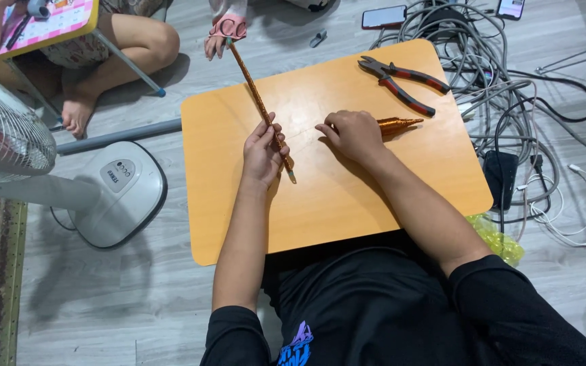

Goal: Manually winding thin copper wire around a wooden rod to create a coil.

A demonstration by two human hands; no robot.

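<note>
1. The left hand [263, 152] was clamped on a long copper-coloured rod [260, 105], which ran from the hand toward 11 o'clock, past the surface [334, 203] edge.
2. The right hand [353, 133] was closed over the butt of a copper-coloured cone [396, 124], whose tip pointed to 3 o'clock.
3. Red-handled pliers [405, 83] lay at 1 o'clock, apart from both hands.
4. Another person's hand [224, 34] met the rod's far end.

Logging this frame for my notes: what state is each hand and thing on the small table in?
left hand: gripping the long orange rod, which is tilted
right hand: closed on the orange cone-tipped piece, lying flat
pliers: shut, untouched
table: level
</note>
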